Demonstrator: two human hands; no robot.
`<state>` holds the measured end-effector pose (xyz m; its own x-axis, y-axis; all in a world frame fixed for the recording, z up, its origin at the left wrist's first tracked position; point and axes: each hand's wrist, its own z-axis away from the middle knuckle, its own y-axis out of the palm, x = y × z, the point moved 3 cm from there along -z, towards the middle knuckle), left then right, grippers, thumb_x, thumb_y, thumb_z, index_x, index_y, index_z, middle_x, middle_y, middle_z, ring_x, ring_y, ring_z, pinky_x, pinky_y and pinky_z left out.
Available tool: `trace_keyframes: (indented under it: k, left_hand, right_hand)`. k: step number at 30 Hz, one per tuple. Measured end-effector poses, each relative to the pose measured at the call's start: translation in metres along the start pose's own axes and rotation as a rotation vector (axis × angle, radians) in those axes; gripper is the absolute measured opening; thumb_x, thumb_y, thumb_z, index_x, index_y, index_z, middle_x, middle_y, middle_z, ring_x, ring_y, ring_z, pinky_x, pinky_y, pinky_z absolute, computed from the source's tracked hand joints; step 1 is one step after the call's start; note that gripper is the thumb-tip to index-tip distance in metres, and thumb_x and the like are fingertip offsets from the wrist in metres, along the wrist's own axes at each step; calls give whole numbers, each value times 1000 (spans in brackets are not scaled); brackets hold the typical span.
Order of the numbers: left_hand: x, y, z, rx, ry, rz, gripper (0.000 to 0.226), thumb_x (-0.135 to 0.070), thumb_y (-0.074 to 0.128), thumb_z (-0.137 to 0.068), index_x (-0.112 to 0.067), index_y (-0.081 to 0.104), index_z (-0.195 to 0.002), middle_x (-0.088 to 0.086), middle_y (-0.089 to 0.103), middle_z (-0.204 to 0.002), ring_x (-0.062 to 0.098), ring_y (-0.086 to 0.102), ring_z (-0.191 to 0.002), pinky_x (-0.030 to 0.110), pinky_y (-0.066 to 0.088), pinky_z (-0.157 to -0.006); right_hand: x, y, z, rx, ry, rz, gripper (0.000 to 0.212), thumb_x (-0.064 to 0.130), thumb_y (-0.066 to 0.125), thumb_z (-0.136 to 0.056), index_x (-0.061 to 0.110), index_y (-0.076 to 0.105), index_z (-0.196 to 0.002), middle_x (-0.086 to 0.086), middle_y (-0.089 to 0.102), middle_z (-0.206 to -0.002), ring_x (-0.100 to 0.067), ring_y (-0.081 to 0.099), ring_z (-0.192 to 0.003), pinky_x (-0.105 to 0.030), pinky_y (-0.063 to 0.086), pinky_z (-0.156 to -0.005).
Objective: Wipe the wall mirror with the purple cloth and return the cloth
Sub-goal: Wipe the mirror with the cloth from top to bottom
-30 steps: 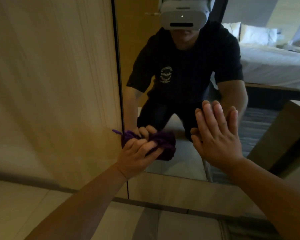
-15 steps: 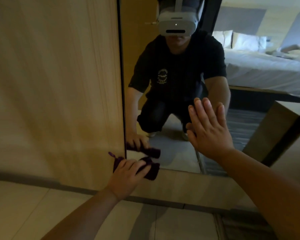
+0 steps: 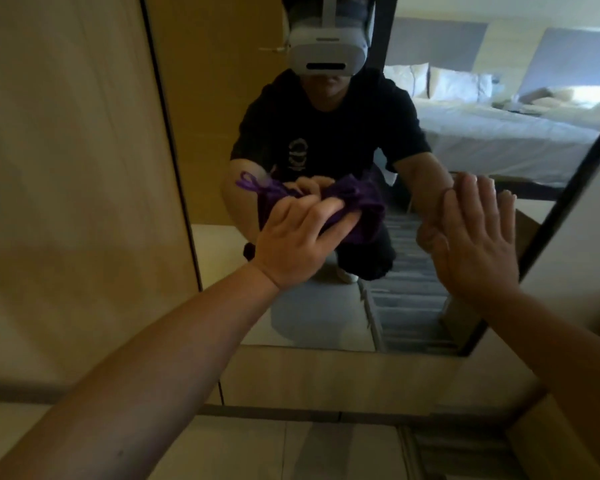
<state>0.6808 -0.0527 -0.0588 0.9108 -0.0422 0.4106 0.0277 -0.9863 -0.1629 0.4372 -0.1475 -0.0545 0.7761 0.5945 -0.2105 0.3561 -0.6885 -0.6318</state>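
The left hand (image 3: 293, 239) held the bunched purple cloth (image 3: 357, 209) against the wall mirror (image 3: 326, 313). Its grip was clamped on the cloth: fingers curled over the wad, pressing it to the glass. The cloth sat on the mirror's left-of-centre part, near its dark left edge strip. A thin purple loop (image 3: 248, 181) stuck out of the wad toward the upper left.

The right hand (image 3: 475, 244) lay flat against the glass to the right of the cloth, well clear of it. Its grip was apart: fingers straight and close together, pointing up, palm toward the mirror, holding nothing.

Both forearms reached in from the bottom of the view, the left one from lower left, the right one from lower right.

In the reflection a person crouched in a dark shirt, wearing a white headset (image 3: 327, 53), with the cloth and both hands mirrored. Behind them a bed (image 3: 499, 133) with white sheets and white pillows (image 3: 459, 83) showed.

A pale wood panel (image 3: 70, 168) stood just left of the mirror. A wood strip ran below the glass, and pale floor tiles (image 3: 250, 452) lay beneath that.
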Motion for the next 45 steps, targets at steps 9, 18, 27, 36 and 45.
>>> trace_keyframes:
  k: [9,18,27,36,45]
  left_hand:
    - [-84,17,195,388,281,147,40,-13,55,-93,-26,61,-130,-3,52,-122,18,54,-98,35,39,-86]
    - [-111,3,198,592,66,288,44,-11,60,-83,-20,62,-125,5,51,-119,27,57,-99,40,38,-89]
    - [-55,3,-44,48,-58,171,25,-19,61,-100,-23,70,-123,3,51,-123,28,58,-103,44,43,-87]
    - [-99,50,13,54,100,104,36,-19,66,-95,-27,66,-129,-1,54,-124,21,57,-102,39,40,-87]
    - [-179,57,173,532,283,321,34,-8,43,-97,-21,65,-120,0,54,-117,21,58,-91,34,38,-84]
  right_hand:
    - [-14,25,1,-191,-69,-18,65,37,32,-103,14,6,-158,-17,7,-162,-27,-12,-151,-58,-2,-119]
    - [-12,22,0,-217,-89,-1,64,34,39,-101,10,16,-156,-19,14,-162,-30,-2,-151,-52,-6,-121]
    - [-38,-20,10,-162,-67,-135,56,22,37,-102,9,25,-155,-14,11,-163,-31,6,-152,-54,6,-122]
    - [-64,4,13,-258,-27,-55,55,20,43,-104,2,24,-153,-23,17,-160,-34,2,-150,-59,5,-120]
    - [-76,20,8,-373,-94,-3,56,25,39,-103,2,22,-151,-29,27,-152,-43,14,-146,-54,3,-117]
